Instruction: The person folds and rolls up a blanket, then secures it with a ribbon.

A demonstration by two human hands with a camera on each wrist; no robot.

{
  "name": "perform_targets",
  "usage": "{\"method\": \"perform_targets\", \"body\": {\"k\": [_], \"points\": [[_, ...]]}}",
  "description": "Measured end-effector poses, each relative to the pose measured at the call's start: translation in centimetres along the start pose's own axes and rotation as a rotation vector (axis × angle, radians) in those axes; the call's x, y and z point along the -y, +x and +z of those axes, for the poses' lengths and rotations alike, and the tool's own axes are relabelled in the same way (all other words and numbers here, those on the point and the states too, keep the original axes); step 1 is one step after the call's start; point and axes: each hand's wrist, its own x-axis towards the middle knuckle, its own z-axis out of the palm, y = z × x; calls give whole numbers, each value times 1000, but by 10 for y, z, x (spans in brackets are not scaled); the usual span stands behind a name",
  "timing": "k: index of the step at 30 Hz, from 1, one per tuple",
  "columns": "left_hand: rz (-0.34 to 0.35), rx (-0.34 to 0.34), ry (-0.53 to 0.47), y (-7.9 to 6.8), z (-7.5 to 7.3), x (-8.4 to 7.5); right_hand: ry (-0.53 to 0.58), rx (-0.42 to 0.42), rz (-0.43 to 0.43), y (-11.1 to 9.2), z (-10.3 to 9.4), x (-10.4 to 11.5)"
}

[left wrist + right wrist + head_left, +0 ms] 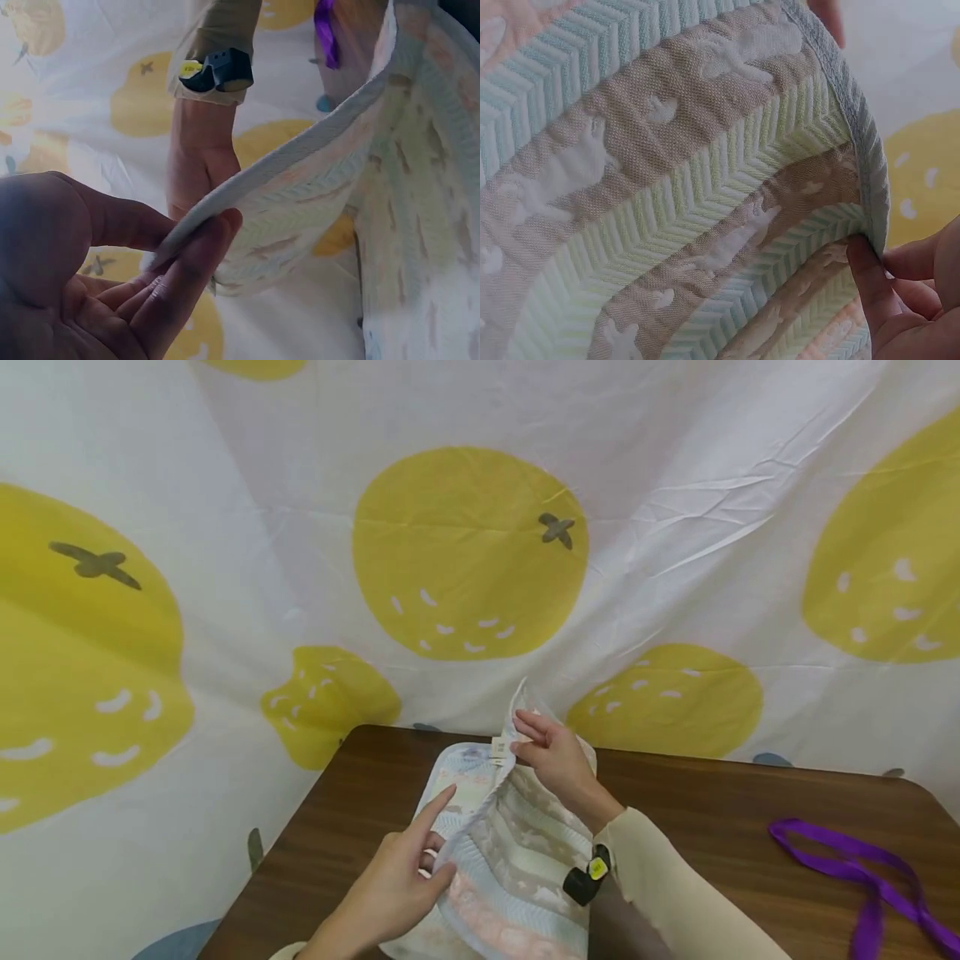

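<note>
A towel (525,860) with pastel stripes, small animal figures and a light bound edge lies partly on the table, its right part lifted in a fold. My left hand (393,881) pinches the near part of that edge between thumb and fingers; the left wrist view shows the bound edge (300,146) caught there. Farther up, my right hand (558,764) holds the same edge near a small white label (498,750). In the right wrist view, my right thumb and fingers (874,289) pinch the border, with the towel's woven pattern spread beside them.
The dark brown wooden table (697,810) stands against a white cloth backdrop (660,552) printed with yellow fruit. A purple ribbon (855,852) lies loosely looped on the table's right side. A small black device (588,877) is strapped to my right wrist.
</note>
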Motion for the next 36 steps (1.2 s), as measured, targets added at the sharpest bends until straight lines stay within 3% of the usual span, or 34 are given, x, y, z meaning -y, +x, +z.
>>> {"method": "perform_targets", "body": {"k": [12,20,25,28,33,36], "points": [[-88,57,96,-12,-10,28,-47,-31,0,8,46,-20],[-108,58,117,-20,-10,43,-89,-47,-84,8,64,-33],[-146,93,90,-23,-9,56,-33,63,6,4,68,-41],[-253,135,128,-25,-7,66,-51,165,80,-3,65,-43],[-411,208,399,-26,3,81,-329,283,19,-20,46,-51],[-397,212,441,-24,9,83,-461,309,-31,-31,33,-58]]}}
